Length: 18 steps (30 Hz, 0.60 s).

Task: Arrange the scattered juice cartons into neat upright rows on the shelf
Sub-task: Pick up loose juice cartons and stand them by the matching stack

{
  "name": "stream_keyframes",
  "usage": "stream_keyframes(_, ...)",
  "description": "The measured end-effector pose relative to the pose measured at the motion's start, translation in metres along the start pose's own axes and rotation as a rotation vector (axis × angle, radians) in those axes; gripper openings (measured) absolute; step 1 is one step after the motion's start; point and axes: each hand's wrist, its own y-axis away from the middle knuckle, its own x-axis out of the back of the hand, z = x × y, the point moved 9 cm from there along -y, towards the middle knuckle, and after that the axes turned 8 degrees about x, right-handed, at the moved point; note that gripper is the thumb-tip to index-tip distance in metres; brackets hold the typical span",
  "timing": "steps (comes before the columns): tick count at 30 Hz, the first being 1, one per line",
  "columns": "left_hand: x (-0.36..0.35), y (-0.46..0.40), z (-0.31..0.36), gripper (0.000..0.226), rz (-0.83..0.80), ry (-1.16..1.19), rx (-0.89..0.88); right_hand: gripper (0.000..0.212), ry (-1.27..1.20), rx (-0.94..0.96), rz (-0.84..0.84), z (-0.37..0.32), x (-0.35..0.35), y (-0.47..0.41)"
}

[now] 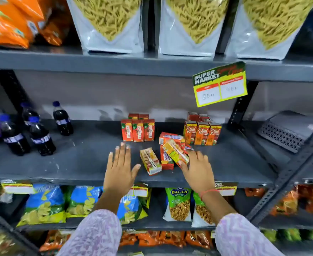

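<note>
On the grey shelf [78, 159], the right hand [196, 167] closed its fingers around a tilted orange carton [175, 152] atop the loose pile, while the left hand [120, 163] hovered flat, fingers spread, empty. Two upright rows [138, 130] stood behind. Best practice: lift clear of the toppled carton [150, 160], turn upright, set flush beside the Real row [202, 133].
</note>
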Motion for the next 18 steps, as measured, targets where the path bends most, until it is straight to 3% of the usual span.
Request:
stream_keyframes(3, -0.040, -0.013, -0.013, 0.114, -0.069, 0.043, 0.054, 0.052, -0.035, -0.123, -0.108, 0.025, -0.034, -0.014)
stream_keyframes(6, -0.071, -0.027, -0.022, 0.080, -0.166, 0.005, 0.138, 0.056, -0.080, -0.151, -0.244, 0.035, -0.060, -0.026)
stream_keyframes(9, -0.086, -0.040, -0.038, 0.072, -0.243, 0.029, 0.289, 0.054, -0.159, -0.174, -0.283, 0.043, -0.072, -0.040)
stream_keyframes(18, -0.086, -0.046, -0.040, 0.073, -0.198, 0.053, 0.321, 0.059, -0.223, -0.320, -0.343, 0.053, -0.072, -0.051)
